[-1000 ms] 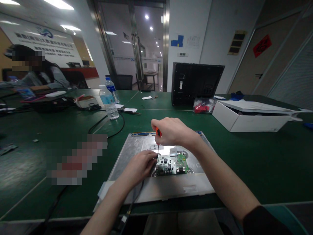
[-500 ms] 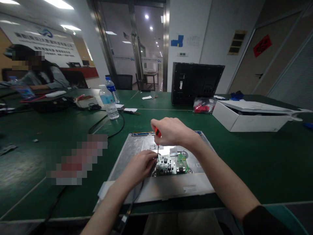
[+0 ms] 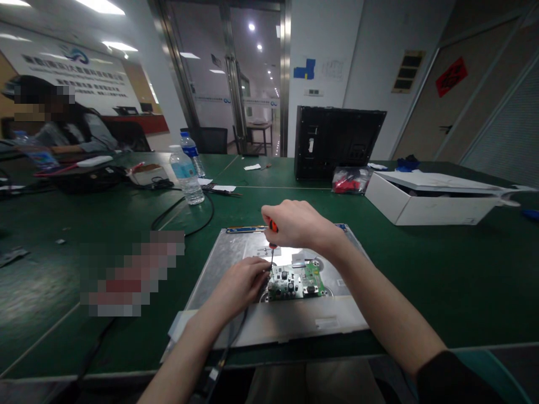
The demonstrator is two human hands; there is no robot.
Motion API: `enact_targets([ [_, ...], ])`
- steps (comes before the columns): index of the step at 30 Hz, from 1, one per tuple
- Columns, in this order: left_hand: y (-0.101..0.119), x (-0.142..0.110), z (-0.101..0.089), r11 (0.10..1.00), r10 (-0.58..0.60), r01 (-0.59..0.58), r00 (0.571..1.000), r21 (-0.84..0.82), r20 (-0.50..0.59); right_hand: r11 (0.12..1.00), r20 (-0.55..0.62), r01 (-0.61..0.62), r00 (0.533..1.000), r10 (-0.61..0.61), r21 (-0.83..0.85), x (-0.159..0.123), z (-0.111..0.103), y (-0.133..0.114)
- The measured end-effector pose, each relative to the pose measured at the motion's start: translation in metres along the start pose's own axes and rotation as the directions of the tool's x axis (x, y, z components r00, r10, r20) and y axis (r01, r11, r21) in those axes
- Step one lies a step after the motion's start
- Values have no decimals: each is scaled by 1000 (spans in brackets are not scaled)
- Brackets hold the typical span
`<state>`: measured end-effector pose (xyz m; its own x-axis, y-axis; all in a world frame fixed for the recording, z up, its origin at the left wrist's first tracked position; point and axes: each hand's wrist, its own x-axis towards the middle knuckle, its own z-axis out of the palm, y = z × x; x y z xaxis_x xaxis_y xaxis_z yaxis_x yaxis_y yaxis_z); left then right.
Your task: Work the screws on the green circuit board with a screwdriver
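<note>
A green circuit board [image 3: 296, 280] lies on a silvery metal display panel [image 3: 229, 261], which rests flat on the table. My right hand [image 3: 295, 221] is closed round the red and black handle of a screwdriver [image 3: 273, 226]. The screwdriver stands nearly upright, its thin shaft pointing down at the board's upper left corner. Beside that tip, my left hand [image 3: 244, 283] has its fingers pressed together at the board's left edge; what they pinch, if anything, is hidden. A dark cable [image 3: 236, 334] runs under the left forearm across the panel's front edge.
Two water bottles [image 3: 187, 177] stand left of the panel, near a looped black cable [image 3: 210, 216]. A black monitor [image 3: 337, 143], a bag with red contents [image 3: 350, 180] and a white box [image 3: 429, 202] are behind on the right. Another person [image 3: 71, 123] sits at far left.
Both hands stay at nearly the same spot. The screwdriver handle has turned and tilted slightly in my right hand, and more of its red lower end shows.
</note>
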<state>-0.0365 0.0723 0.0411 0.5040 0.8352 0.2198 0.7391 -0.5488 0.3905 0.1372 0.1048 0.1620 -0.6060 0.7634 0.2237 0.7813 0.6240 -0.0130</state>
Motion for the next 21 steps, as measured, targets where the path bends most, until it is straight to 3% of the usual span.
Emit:
enact_targets([
  [11, 2, 1, -2, 1000, -13, 12, 1000, 21, 18, 998, 45, -51, 998, 50, 36, 2, -1, 1],
  [21, -1, -1, 1, 1000, 7, -7, 1000, 8, -3, 998, 57, 45, 997, -46, 32, -3, -4, 1],
])
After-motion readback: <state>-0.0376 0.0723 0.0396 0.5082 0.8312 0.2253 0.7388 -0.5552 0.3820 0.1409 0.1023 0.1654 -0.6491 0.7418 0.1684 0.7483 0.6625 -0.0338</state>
